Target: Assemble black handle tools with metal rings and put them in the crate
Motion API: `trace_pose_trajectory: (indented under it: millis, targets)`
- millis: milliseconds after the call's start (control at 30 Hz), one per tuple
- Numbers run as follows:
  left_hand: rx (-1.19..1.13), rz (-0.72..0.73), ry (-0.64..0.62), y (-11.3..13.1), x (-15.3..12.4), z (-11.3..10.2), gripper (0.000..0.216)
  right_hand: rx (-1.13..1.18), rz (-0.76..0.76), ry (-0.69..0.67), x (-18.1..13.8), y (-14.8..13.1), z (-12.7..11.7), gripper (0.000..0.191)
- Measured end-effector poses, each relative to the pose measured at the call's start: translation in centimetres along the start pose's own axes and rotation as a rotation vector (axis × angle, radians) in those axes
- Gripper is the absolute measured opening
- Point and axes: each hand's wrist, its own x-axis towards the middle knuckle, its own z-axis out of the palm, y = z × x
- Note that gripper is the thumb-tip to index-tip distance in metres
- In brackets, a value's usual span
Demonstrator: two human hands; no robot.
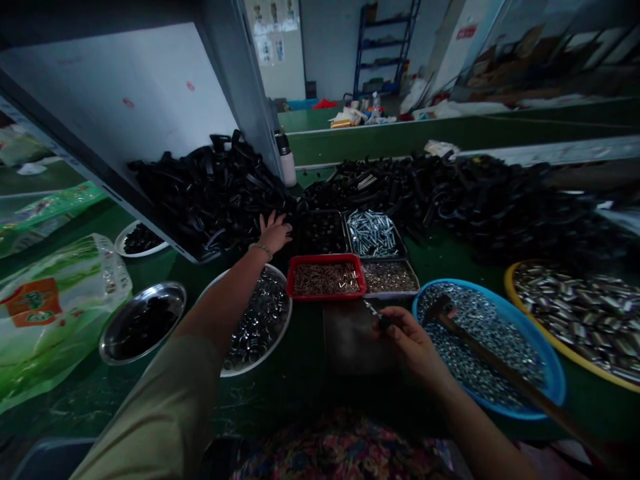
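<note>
My left hand [274, 232] is stretched forward with fingers spread, resting on the edge of a big heap of black plastic parts [210, 193]. A bracelet circles its wrist. My right hand [407, 343] is closed in a pinch on a small thin metal part [373, 309], held over a dark flat block [350, 337] just in front of me. A red tray of small brownish pieces [326, 278] lies between the two hands. A round metal bowl of dark shiny parts [257, 320] sits under my left forearm.
A blue basin of small screws [480, 347] holds a wooden-handled hammer [500, 363]. A yellow basin of metal cylinders [580, 313] is at right. Trays of bolts [374, 233] and nuts [389, 277] sit behind. Plastic bags [45, 307] and metal bowls [143, 323] lie left.
</note>
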Motion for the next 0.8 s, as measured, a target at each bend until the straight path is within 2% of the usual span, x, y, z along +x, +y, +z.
trace_pose_trajectory:
  millis: [100, 200, 267, 333, 367, 400, 467, 533, 633, 733, 800]
  targets:
    - [-0.154, 0.037, 0.060, -1.3, -0.2, -0.1, 0.019, 0.149, 0.006, 0.061, 0.0, -0.6, 0.3, 0.035]
    - [-0.443, 0.039, 0.249, -1.8, -1.3, -2.2, 0.025, 0.224, 0.011, 0.063, 0.0, -0.8, 0.6, 0.033]
    - [-0.756, 0.011, 0.405, -0.8, -3.0, -4.2, 0.035, 0.187, -0.005, 0.031, 0.0, -0.7, 0.7, 0.029]
    - [-1.156, -0.069, 0.424, 1.7, -5.8, -5.8, 0.043, 0.061, -0.057, -0.024, -0.3, -0.7, 0.9, 0.024]
    - [-1.342, -0.127, 0.352, 3.4, -7.6, -6.1, 0.044, -0.032, -0.099, -0.051, -0.5, -0.8, 1.0, 0.020]
    - [-1.464, -0.205, 0.216, 5.4, -9.5, -6.1, 0.042, -0.142, -0.152, -0.069, -0.7, -0.9, 1.1, 0.018]
    - [-1.570, -0.380, -0.076, 9.5, -13.3, -5.0, 0.042, -0.379, -0.265, -0.090, -1.3, -1.4, 1.5, 0.021]
    - [-1.629, -0.503, -0.260, 12.9, -16.3, -3.1, 0.044, -0.574, -0.367, -0.118, -1.8, -2.0, 2.0, 0.028]
    - [-1.709, -0.570, -0.351, 15.8, -18.7, -0.7, 0.045, -0.672, -0.442, -0.156, -2.5, -2.4, 2.7, 0.033]
    - [-1.715, -0.561, -0.363, 16.7, -19.3, 0.1, 0.044, -0.543, -0.352, -0.115, -3.1, -2.0, 2.9, 0.027]
    - [-1.689, -0.556, -0.421, 16.8, -19.3, 0.1, 0.042, -0.457, -0.284, -0.106, -3.5, -1.6, 2.7, 0.023]
